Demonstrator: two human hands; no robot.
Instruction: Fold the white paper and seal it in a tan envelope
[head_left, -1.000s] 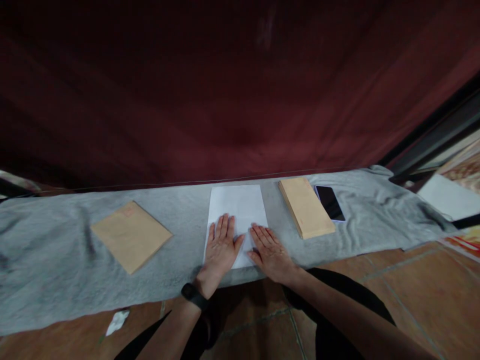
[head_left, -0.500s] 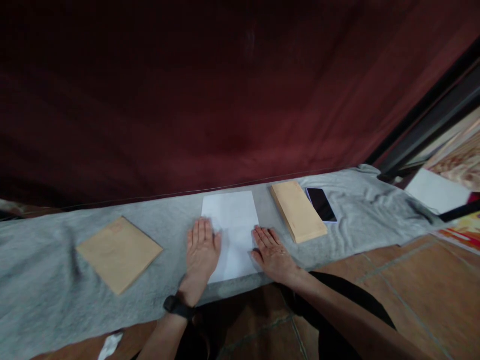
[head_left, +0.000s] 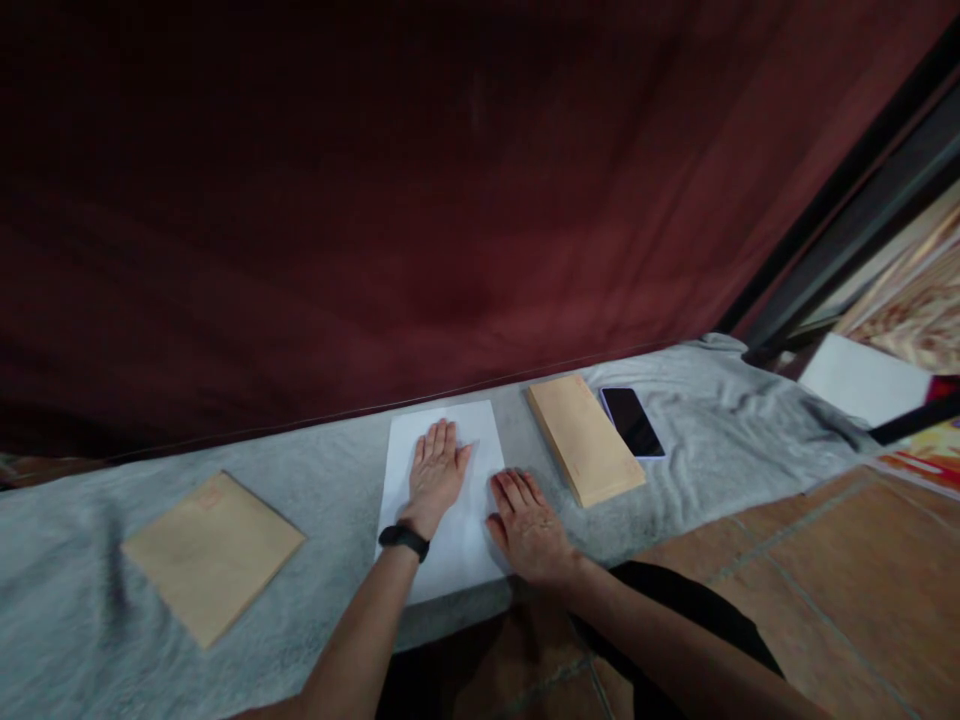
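White paper (head_left: 476, 500) lies flat on a grey cloth, its long side running away from me; whether it is one sheet or a stack I cannot tell. My left hand (head_left: 437, 470) rests palm down on its upper middle, fingers stretched out, a black band on the wrist. Over the paper's right edge lies my right hand (head_left: 529, 525), flat and open, partly on the cloth. To the right is a pile of brown envelopes (head_left: 585, 435). Another brown envelope or a small pile of them (head_left: 214, 555) lies turned cornerwise at the left.
A phone (head_left: 634, 422) with a dark screen lies beside the right-hand envelopes. The grey cloth (head_left: 337, 480) covers a long narrow surface in front of a dark red curtain-like backdrop (head_left: 450, 200). Brown floor tiles (head_left: 847, 570) show below. Printed sheets (head_left: 919, 450) stand at the far right.
My left hand has slid from the paper's left edge up onto its middle. My right hand stays at the right edge. The whole view has shifted slightly.
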